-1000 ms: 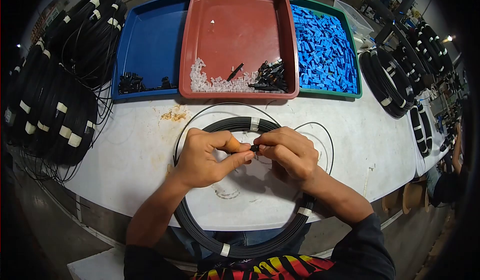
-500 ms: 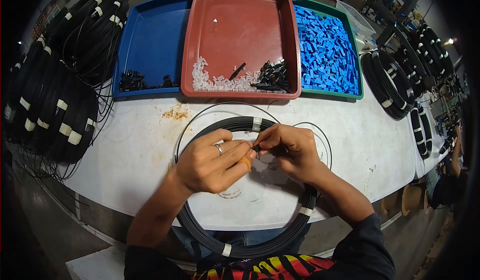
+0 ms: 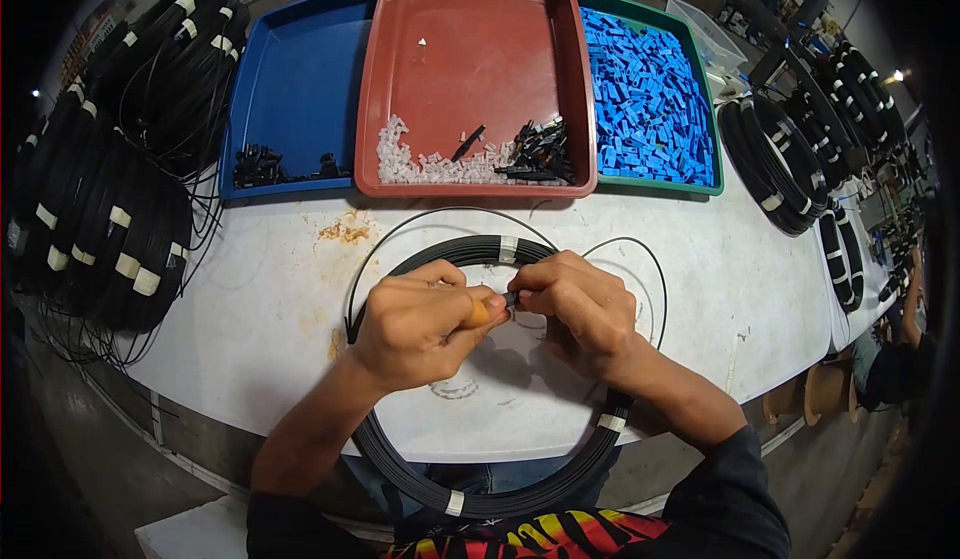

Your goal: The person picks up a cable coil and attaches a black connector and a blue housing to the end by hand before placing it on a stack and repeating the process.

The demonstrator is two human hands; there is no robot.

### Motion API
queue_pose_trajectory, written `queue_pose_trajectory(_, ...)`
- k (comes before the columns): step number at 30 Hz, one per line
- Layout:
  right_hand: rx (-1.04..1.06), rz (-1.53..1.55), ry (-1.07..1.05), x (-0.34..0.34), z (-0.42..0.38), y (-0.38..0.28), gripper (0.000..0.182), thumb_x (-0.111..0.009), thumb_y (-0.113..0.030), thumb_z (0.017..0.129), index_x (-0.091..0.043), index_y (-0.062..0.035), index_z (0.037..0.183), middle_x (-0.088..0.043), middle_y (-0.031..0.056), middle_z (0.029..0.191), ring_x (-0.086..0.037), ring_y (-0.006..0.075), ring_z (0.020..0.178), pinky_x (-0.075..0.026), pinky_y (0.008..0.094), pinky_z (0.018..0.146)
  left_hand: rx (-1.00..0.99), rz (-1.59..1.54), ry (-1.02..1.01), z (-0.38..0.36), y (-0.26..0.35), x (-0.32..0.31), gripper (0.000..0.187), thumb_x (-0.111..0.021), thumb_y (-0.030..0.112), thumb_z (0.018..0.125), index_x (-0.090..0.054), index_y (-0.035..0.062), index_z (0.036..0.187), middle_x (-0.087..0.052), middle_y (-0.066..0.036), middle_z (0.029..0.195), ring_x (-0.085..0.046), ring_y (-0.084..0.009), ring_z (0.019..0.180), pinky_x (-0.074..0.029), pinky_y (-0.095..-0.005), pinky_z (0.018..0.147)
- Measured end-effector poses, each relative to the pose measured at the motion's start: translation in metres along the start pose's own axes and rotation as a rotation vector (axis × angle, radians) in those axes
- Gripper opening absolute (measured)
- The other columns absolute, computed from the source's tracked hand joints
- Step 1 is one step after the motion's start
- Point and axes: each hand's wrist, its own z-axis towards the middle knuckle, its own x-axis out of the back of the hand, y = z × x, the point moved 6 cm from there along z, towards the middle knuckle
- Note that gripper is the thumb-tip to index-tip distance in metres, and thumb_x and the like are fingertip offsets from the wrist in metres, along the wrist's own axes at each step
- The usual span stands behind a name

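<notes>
Over the middle of the white table, my left hand (image 3: 415,324) and my right hand (image 3: 585,304) meet fingertip to fingertip. Between them is a small black connector piece (image 3: 512,299), pinched from both sides and mostly hidden by the fingers. An orange-tan wrap covers one finger of my left hand. Beneath both hands lies a coil of black cable (image 3: 400,474), bound with white tape (image 3: 508,249), its near side reaching past the table edge. Loose cable (image 3: 664,294) arcs out from the coil on both sides.
A red tray (image 3: 470,59) holds clear-white pieces (image 3: 430,167) and black parts (image 3: 545,151). Beside it stand a blue tray (image 3: 305,69) with black parts and a green tray (image 3: 722,184) of blue pieces (image 3: 650,99). Cable coils crowd the left (image 3: 100,229) and right (image 3: 775,164).
My left fingers have curled in more tightly, hiding the ring. My right fingers have closed further around the black piece. The view has shifted slightly.
</notes>
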Motion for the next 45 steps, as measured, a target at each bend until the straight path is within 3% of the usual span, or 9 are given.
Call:
queue_pose_trajectory(6, -0.124, 0.134, -0.025, -0.003, -0.003, 0.010, 0.035, -0.065, 0.015, 0.053, -0.058, 0.0020, 0.085, -0.068, 0.0174, 0.094, -0.066, 0.0332, 0.079, -0.055, 0.0393, 0.066, -0.366, 0.382, -0.056, 0.000, 0.018, -0.006, 0.017, -0.075, -0.001, 0.081, -0.063, -0.0010, 0.070, -0.070, -0.012, 0.078, -0.067, -0.0171, 0.067, -0.055, -0.0322, 0.064)
queue_pose_trajectory(13, -0.301, 0.253, -0.083, -0.010, -0.008, 0.021, 0.031, -0.065, 0.017, 0.059, -0.058, 0.0021, 0.085, -0.072, 0.0159, 0.093, -0.071, 0.0307, 0.082, -0.058, 0.0358, 0.069, -0.517, 0.545, -0.084, -0.004, 0.026, -0.010, 0.020, -0.075, -0.003, 0.078, -0.059, -0.0004, 0.066, -0.069, -0.014, 0.078, -0.070, -0.0207, 0.071, -0.057, -0.0325, 0.065)
queue_pose_trajectory(16, -0.384, 0.315, -0.064, -0.013, -0.010, 0.027, 0.031, -0.067, 0.016, 0.061, -0.059, 0.0021, 0.087, -0.072, 0.0153, 0.093, -0.072, 0.0301, 0.084, -0.058, 0.0342, 0.070, -0.395, 0.397, -0.107, 0.001, 0.017, -0.002, 0.015, -0.082, -0.002, 0.076, -0.069, -0.0010, 0.083, -0.073, -0.014, 0.079, -0.071, -0.0215, 0.069, -0.053, -0.0315, 0.061)
queue_pose_trajectory(19, -0.256, 0.231, 0.035, -0.002, -0.006, 0.024, 0.031, -0.070, 0.014, 0.061, -0.061, 0.0016, 0.087, -0.072, 0.0143, 0.095, -0.072, 0.0293, 0.083, -0.058, 0.0352, 0.070, -0.206, 0.191, -0.037, -0.001, 0.005, 0.003, 0.022, -0.084, -0.004, 0.074, -0.071, -0.0014, 0.091, -0.074, -0.014, 0.077, -0.069, -0.0213, 0.063, -0.053, -0.0312, 0.062)
queue_pose_trajectory(21, 0.023, 0.014, 0.091, 0.005, -0.002, 0.008, 0.028, -0.072, 0.010, 0.063, -0.062, 0.0017, 0.088, -0.071, 0.0149, 0.097, -0.070, 0.0294, 0.082, -0.057, 0.0364, 0.070, -0.121, 0.113, 0.001, -0.002, 0.002, 0.004, 0.023, -0.085, -0.007, 0.072, -0.073, -0.0028, 0.091, -0.075, -0.016, 0.078, -0.069, -0.0204, 0.061, -0.054, -0.0302, 0.061)
queue_pose_trajectory(24, 0.144, -0.083, 0.163, 0.007, 0.005, -0.002, 0.022, -0.072, 0.013, 0.067, -0.060, 0.0031, 0.083, -0.071, 0.0175, 0.084, -0.072, 0.0266, 0.072, -0.059, 0.0326, 0.064, 0.096, -0.063, 0.057, -0.001, -0.006, 0.008, 0.019, -0.085, -0.008, 0.072, -0.074, -0.0031, 0.086, -0.075, -0.017, 0.079, -0.069, -0.0200, 0.061, -0.055, -0.0284, 0.060)
queue_pose_trajectory(27, 0.098, -0.036, 0.118, 0.003, -0.003, 0.000, 0.024, -0.072, 0.001, 0.069, -0.061, 0.0035, 0.090, -0.069, 0.0179, 0.097, -0.068, 0.0308, 0.082, -0.056, 0.0381, 0.071, 0.221, -0.104, 0.044, -0.002, -0.011, 0.006, 0.015, -0.086, -0.004, 0.073, -0.071, -0.0039, 0.077, -0.076, -0.014, 0.078, -0.073, -0.0198, 0.067, -0.058, -0.0277, 0.060)
queue_pose_trajectory(30, 0.033, -0.002, 0.075, 0.000, -0.004, 0.002, 0.025, -0.072, 0.005, 0.066, -0.060, 0.0028, 0.088, -0.069, 0.0168, 0.097, -0.068, 0.0303, 0.082, -0.056, 0.0381, 0.070, 0.198, -0.093, 0.032, -0.001, -0.011, 0.004, 0.016, -0.086, -0.005, 0.072, -0.070, -0.0037, 0.076, -0.075, -0.014, 0.077, -0.072, -0.0195, 0.065, -0.058, -0.0277, 0.060)
queue_pose_trajectory(45, -0.309, 0.281, 0.034, -0.010, -0.008, 0.023, 0.027, -0.058, 0.020, 0.059, -0.059, 0.0042, 0.080, -0.072, 0.0182, 0.088, -0.074, 0.0302, 0.079, -0.059, 0.0355, 0.066, -0.421, 0.472, -0.069, 0.002, 0.024, -0.008, 0.014, -0.075, -0.004, 0.078, -0.063, -0.0014, 0.070, -0.069, -0.013, 0.079, -0.067, -0.0199, 0.067, -0.057, -0.0326, 0.066)
